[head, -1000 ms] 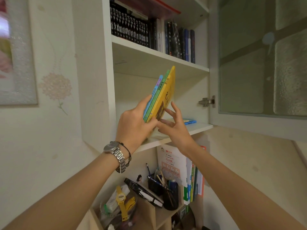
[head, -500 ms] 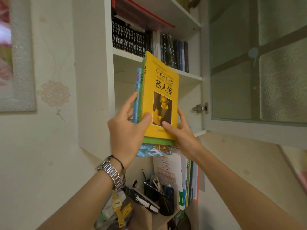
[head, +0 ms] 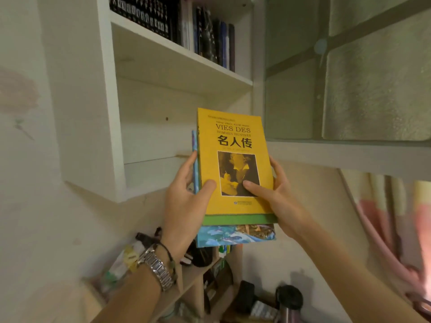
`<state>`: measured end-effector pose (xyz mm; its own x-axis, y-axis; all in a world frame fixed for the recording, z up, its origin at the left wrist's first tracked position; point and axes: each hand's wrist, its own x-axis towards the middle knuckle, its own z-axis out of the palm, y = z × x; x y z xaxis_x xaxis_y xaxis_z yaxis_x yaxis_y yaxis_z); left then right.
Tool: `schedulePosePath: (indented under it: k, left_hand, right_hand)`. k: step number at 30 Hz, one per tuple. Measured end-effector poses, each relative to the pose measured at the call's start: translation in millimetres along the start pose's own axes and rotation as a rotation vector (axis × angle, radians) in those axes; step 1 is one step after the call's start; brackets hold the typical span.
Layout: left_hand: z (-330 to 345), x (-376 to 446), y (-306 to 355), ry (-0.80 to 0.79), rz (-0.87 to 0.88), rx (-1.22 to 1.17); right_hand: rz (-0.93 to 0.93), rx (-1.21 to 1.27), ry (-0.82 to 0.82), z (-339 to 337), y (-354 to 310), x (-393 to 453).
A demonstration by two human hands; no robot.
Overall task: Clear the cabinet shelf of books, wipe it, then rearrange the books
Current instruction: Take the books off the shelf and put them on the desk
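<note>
I hold a small stack of books (head: 235,178) in the middle of the frame, in front of the lower cabinet shelf (head: 151,173) and below its level, so the stack is out of the cabinet. My left hand (head: 186,206) grips the left edge, with the thumb pressed on the yellow cover and the fingers curled behind the spines; my right hand (head: 277,197) grips the right edge in the same manner, thumb on the portrait and fingers behind. I judge that both hands are needed because the books are thin and of different sizes, and one hand alone may let them slide apart. The stack is upright, cover facing me, which keeps the books squeezed together between the palms. The front book is yellow, with a French title, three large Chinese characters and a dark portrait in a frame. Behind it a green book shows as a band at the bottom, and behind that a book with a blue painted cover stands out lower; a thin blue edge shows at the left. The shelf behind, in the centre left of the frame, looks bare where I can see it, while the upper shelf (head: 182,59) at the top carries a row of dark books (head: 177,24). The glass door (head: 349,73) stands open at the upper right.
</note>
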<state>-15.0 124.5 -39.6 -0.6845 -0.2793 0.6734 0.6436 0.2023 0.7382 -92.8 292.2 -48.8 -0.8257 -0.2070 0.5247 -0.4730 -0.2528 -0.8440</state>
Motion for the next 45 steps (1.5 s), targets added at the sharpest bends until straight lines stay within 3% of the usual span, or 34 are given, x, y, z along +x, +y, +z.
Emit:
schedulePosePath:
  k: [12,20,29,35,45]
  left_hand:
    - [93.7,-109.0,-88.2,-0.240,-0.436,-0.223]
    - [156.1,-200.7,-131.6,-0.495,-0.671,-0.217]
    - [208.5,-303.1,-153.6,-0.832,-0.775,-0.133]
    - [219.8,-354.9,-165.4,-1.038,-0.852,-0.069]
    - [211.4,-409.4,-189.6,-1.176,-0.985,0.049]
  right_hand:
    - [0.217,-0.226,0.329,-103.8,57.1,-138.0]
    - [0.504,-0.281,0.630,-154.2,86.6,-254.0]
    - [0.662,-0.478,0.875,-189.5,108.8,-377.3]
    - [0.787,-0.446,1.015,-183.8,128.2,-439.6]
    - [0.979,-0.612,1.094,-177.3,162.4,-487.9]
